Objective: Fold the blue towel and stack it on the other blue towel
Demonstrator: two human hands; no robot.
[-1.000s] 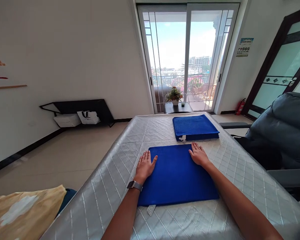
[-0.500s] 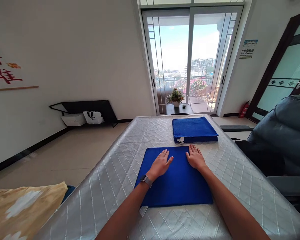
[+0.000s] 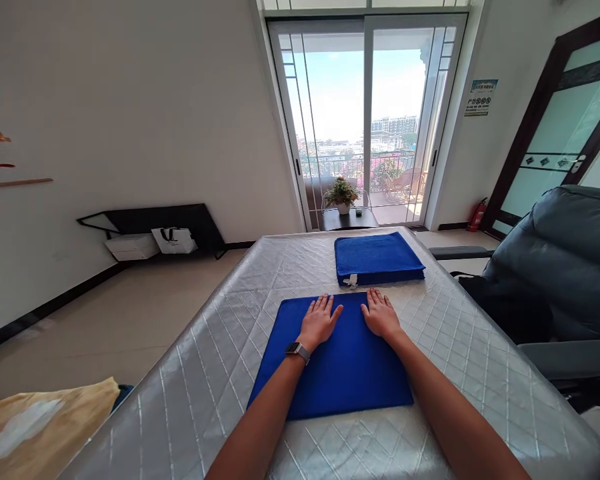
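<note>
blue terry cloth, a folded towel (image 3: 340, 363), lies flat on the near half of a silver quilted mattress (image 3: 480, 360); both hands rest on its far half, palms down, fingers spread, grasping nothing; left hand (image 3: 320, 321), with a wristwatch (image 3: 298, 351) on its wrist, sits left of centre; right hand (image 3: 379, 316) sits just beside it, thumbs near each other but apart; a second folded blue towel (image 3: 377, 257) lies beyond, close to the far edge of the first without overlap, a white tag (image 3: 351, 281) at its near edge.

step in hand, as judged: pressing and smoothing the finished fold; the next move would call for a grip under the towel's edges with both hands, kept level so that the layers do not slip, and a lift onto or beside the further towel.

change against the earlier frames: a second ago the left hand lay at the towel's left edge, half on the mattress, and the right hand at its far right part; half a second ago the left had come in towards the middle; now both sit close together near the centre line; the towel itself appears to lie where it did.

surroundings: sliding glass balcony door (image 3: 365, 120) ahead; potted plant (image 3: 341, 195) on a small dark table; grey armchair (image 3: 565, 253) to the right; yellow patterned cloth (image 3: 40, 423) at lower left.
</note>
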